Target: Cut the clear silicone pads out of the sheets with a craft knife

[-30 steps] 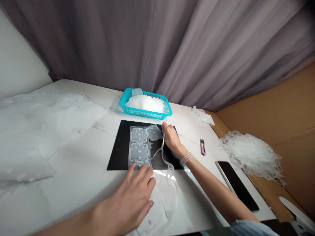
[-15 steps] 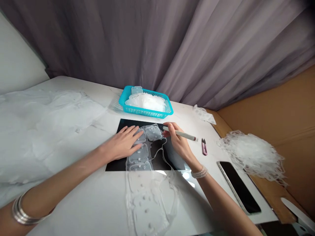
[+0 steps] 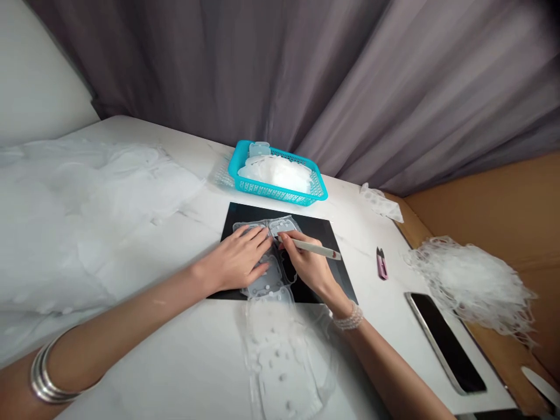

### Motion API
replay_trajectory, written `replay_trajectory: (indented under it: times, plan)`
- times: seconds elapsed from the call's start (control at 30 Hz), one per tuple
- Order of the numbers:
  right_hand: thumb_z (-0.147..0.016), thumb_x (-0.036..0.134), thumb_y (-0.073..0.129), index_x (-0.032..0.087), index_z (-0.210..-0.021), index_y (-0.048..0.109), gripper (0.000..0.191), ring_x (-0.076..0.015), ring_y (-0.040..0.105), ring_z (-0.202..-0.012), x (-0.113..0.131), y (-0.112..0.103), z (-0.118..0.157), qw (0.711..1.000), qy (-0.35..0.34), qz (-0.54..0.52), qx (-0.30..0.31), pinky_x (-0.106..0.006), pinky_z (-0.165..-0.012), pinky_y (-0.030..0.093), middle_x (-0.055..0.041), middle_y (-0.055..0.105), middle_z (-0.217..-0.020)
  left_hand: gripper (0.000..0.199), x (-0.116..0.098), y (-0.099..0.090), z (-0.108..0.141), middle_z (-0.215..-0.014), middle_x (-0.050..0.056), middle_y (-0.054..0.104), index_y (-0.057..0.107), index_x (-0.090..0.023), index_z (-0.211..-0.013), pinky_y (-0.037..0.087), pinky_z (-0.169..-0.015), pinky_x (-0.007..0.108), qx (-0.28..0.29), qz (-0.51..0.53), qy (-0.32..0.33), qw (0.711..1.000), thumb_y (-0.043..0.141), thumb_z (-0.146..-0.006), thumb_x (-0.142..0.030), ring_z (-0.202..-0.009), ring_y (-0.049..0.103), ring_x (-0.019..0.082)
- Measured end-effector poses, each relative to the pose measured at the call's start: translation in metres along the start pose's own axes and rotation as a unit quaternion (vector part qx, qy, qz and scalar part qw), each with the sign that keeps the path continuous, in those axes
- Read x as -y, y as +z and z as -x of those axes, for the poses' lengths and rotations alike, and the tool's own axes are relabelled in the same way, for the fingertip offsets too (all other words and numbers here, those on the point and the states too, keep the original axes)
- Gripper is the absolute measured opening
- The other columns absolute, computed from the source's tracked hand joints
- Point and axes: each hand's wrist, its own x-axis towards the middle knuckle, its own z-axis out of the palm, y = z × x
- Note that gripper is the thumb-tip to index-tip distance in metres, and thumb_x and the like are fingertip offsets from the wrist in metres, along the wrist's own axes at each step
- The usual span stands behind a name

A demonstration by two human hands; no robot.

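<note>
Right grip [image 3: 306, 268] pinched shut on a white pen [image 3: 317, 248], tip down on a clear plastic sheet [image 3: 284, 224]. Left grip [image 3: 236, 259] open, fingers spread flat on sheet, prob. pinning it so it won't slide. Sheet lies on black mat [image 3: 321, 224] mid-bench [image 3: 385, 344], trailing past near edge of mat. Blue basket [image 3: 280, 195] at far edge; snips [image 3: 382, 263] + phone [image 3: 446, 344] toward right edge, w/in reach.

No text can be read anywhere (not even on the white tool [image 3: 312, 248]).
</note>
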Motion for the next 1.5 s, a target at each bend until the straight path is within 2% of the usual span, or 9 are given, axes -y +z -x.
replay_trajectory:
  times: [0.3,0.5,0.73,0.9,1.07,1.13,1.2,1.37,1.5]
  plan:
    - [-0.099,0.030,0.045,0.020,-0.077,0.064,0.030,-0.0171,0.058,-0.058,0.006,0.009,-0.010,0.997,-0.034,0.068,-0.005,-0.030,-0.058,0.040,-0.0051,0.069,-0.071,0.051,-0.001,-0.008,-0.001,-0.145,0.020,0.052,0.049,-0.004,-0.138,0.034,-0.107,0.050,0.001,0.017,0.001,1.000,0.036,-0.102,-0.037,-0.133,0.046,0.034]
    - [-0.099,0.026,0.043,0.022,-0.071,0.054,0.030,-0.0146,0.046,-0.050,0.009,0.014,-0.017,0.991,-0.061,0.122,-0.009,-0.030,-0.055,0.032,-0.0023,0.061,-0.063,0.048,0.000,-0.008,-0.002,-0.136,0.016,0.060,0.051,-0.010,-0.137,0.034,-0.105,0.049,0.017,0.032,-0.003,0.999,0.039,-0.100,-0.038,-0.128,0.049,0.033]
    - [-0.098,0.023,0.045,0.024,-0.063,0.042,0.034,-0.0127,0.035,-0.046,0.014,0.003,0.003,0.991,-0.043,0.129,0.010,-0.031,-0.052,0.027,0.0020,0.047,-0.053,0.051,-0.001,-0.008,0.000,-0.150,0.018,0.049,0.049,-0.006,-0.140,0.032,-0.106,0.052,0.024,0.008,-0.003,1.000,0.035,-0.102,-0.037,-0.132,0.046,0.034]
    - [-0.100,0.025,0.041,0.022,-0.071,0.054,0.032,-0.0154,0.050,-0.056,0.003,0.011,-0.001,0.991,-0.068,0.120,-0.001,-0.030,-0.059,0.038,-0.0026,0.061,-0.068,0.043,0.002,-0.006,0.000,-0.141,0.016,0.057,0.056,-0.011,-0.132,0.032,-0.107,0.054,-0.006,0.017,0.006,1.000,0.038,-0.100,-0.034,-0.126,0.050,0.034]
    - [-0.102,0.023,0.039,0.020,-0.092,0.063,0.026,-0.0201,0.063,-0.080,-0.007,0.019,-0.007,0.985,-0.125,0.123,-0.004,-0.033,-0.074,0.050,-0.0086,0.067,-0.094,0.038,0.009,-0.001,-0.002,-0.131,0.014,0.063,0.059,-0.014,-0.124,0.018,-0.118,0.059,-0.008,0.044,0.035,0.998,0.040,-0.098,-0.033,-0.131,0.048,0.031]
    - [-0.102,0.021,0.038,0.019,-0.104,0.063,0.025,-0.0234,0.063,-0.095,-0.007,0.019,-0.008,0.978,-0.155,0.138,0.012,-0.038,-0.087,0.051,-0.0112,0.067,-0.106,0.037,0.012,0.002,-0.003,-0.130,0.014,0.064,0.059,-0.013,-0.123,0.018,-0.120,0.056,-0.004,0.063,0.047,0.997,0.042,-0.097,-0.033,-0.135,0.046,0.030]
    - [-0.102,0.016,0.037,0.017,-0.110,0.061,0.026,-0.0261,0.061,-0.103,-0.005,0.019,-0.009,0.968,-0.182,0.169,0.041,-0.041,-0.092,0.051,-0.0127,0.067,-0.107,0.038,0.015,0.004,-0.002,-0.132,0.015,0.063,0.059,-0.011,-0.124,0.022,-0.121,0.051,-0.003,0.086,0.051,0.995,0.044,-0.097,-0.033,-0.137,0.046,0.028]
    - [-0.101,0.008,0.038,0.016,-0.105,0.061,0.024,-0.0245,0.060,-0.087,0.004,0.014,-0.012,0.939,-0.205,0.260,0.090,-0.037,-0.082,0.051,-0.0099,0.068,-0.094,0.043,0.016,0.010,-0.001,-0.140,0.015,0.058,0.054,-0.010,-0.134,0.026,-0.121,0.048,-0.009,0.110,0.039,0.993,0.041,-0.100,-0.033,-0.137,0.046,0.027]
    - [-0.098,0.003,0.042,0.014,-0.108,0.060,0.023,-0.0239,0.057,-0.082,0.009,0.007,-0.012,0.928,-0.217,0.286,0.103,-0.036,-0.077,0.050,-0.0107,0.068,-0.094,0.042,0.014,0.014,-0.003,-0.139,0.014,0.057,0.054,-0.014,-0.135,0.028,-0.119,0.050,-0.015,0.100,0.024,0.995,0.044,-0.099,-0.033,-0.135,0.048,0.028]
